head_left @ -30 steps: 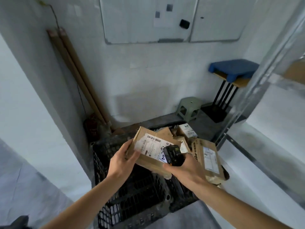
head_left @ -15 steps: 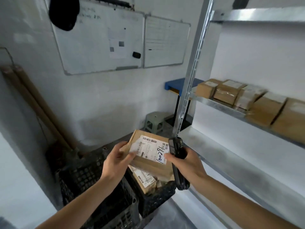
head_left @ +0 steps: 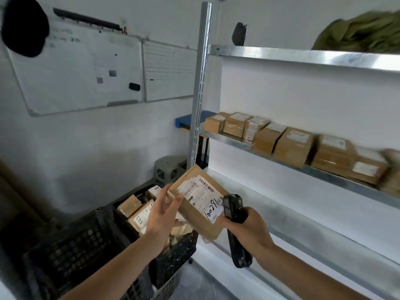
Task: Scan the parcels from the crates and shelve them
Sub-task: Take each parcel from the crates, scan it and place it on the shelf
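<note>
Two whiteboards [head_left: 82, 70] on wall; grey stool [head_left: 167, 169] below-right of them; blurred olive bundle [head_left: 359, 35], possibly cloth, far right.

Crates [head_left: 91, 241] lower left with parcels [head_left: 138, 213] inside; shelf [head_left: 281, 161] right, boxes [head_left: 292, 146] in row on it
</note>
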Tool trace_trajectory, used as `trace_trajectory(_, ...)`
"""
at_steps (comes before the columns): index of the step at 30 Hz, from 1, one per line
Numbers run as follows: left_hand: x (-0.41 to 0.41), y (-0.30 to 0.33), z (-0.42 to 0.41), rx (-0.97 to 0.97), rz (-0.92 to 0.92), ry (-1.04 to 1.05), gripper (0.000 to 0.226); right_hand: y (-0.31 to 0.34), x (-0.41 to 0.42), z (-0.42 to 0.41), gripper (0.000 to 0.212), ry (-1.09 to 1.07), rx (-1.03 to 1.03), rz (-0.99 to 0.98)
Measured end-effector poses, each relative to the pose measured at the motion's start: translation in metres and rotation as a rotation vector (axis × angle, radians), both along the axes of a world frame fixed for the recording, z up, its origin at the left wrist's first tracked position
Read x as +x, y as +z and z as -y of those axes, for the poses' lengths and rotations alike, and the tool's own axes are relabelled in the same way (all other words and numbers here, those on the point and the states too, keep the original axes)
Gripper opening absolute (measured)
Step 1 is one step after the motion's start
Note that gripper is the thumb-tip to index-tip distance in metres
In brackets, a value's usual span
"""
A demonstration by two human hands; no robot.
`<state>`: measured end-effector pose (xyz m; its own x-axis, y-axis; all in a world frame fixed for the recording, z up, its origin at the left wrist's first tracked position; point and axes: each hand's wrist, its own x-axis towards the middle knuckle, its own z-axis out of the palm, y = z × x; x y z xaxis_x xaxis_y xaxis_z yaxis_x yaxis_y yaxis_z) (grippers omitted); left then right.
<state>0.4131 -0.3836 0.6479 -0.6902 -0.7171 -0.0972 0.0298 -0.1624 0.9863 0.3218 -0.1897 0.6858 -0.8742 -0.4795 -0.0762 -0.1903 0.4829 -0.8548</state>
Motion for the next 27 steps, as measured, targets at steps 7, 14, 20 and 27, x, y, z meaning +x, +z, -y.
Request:
trace_trajectory(7,-0.028,0.025,-0.053,0.039,-0.112,-0.078,0.032,0.017,-0.002,-0.069,0.015,-0.046,-0.008,-0.011)
trace_trajectory(14,-0.069,0.051,-0.109,0.011,-0.118,-0.197,0.034,0.038,-0.020,-0.131,0.049,-0.135,-0.051,-0.022)
trace_trajectory(20,-0.103,0.064,-0.160,-0.122,-0.059,-0.285,0.032,0.055,-0.039,-0.191,0.048,-0.148,-0.056,-0.015)
trace_trajectory(27,-0.143,0.079,-0.227,-0.128,-0.046,-0.317,0.069,0.061,-0.061,-0.268,0.051,-0.161,0.011,-0.055)
